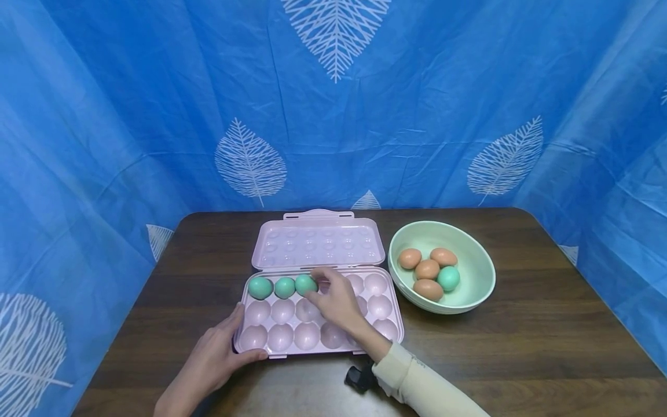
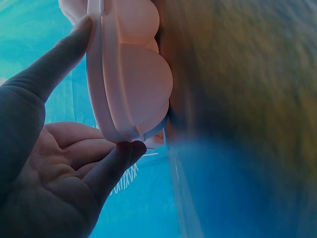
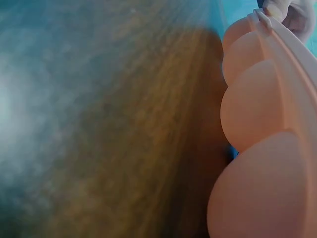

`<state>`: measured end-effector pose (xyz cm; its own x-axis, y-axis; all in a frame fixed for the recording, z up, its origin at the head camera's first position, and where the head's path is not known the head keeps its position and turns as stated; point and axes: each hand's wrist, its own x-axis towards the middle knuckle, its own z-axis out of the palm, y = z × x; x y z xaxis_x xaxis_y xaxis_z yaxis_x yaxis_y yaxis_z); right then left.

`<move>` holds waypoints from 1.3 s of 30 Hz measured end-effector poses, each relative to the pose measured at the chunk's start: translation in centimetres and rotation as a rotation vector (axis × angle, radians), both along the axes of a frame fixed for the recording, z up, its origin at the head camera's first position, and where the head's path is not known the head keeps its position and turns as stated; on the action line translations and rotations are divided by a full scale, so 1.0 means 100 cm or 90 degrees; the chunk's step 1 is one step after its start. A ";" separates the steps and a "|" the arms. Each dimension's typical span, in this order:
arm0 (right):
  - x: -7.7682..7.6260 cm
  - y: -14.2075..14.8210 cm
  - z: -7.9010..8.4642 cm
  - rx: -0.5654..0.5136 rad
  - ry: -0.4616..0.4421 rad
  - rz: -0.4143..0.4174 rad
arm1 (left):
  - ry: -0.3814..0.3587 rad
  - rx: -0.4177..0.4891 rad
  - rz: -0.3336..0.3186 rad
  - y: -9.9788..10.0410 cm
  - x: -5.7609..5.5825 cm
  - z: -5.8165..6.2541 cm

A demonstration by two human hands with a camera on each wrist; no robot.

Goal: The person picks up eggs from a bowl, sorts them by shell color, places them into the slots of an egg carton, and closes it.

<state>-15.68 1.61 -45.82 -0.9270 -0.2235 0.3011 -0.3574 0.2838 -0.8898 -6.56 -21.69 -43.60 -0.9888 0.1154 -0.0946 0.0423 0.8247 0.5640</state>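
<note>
Green egg [image 1: 304, 284] partly behind right fingers [image 1: 326, 274]

My right hand [image 1: 339, 300] pinches a green egg [image 1: 305, 284] at the third cup of the carton's [image 1: 400, 327] back row, beside two more. My left hand [image 1: 216, 353] holds the near left corner. Behind, the lid [image 1: 318, 242]; right, on the worktop [image 1: 547, 347], a bowl [image 1: 478, 278] with four brown eggs [image 1: 428, 289], one green.

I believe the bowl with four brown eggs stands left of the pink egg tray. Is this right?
Not the side: the head view shows the bowl, with its four brown eggs, standing right of the pink egg tray.
</note>
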 end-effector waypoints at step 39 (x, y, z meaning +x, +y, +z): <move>-0.009 0.181 0.051 -0.044 -0.034 -0.127 | 0.031 -0.017 -0.006 0.000 0.001 -0.003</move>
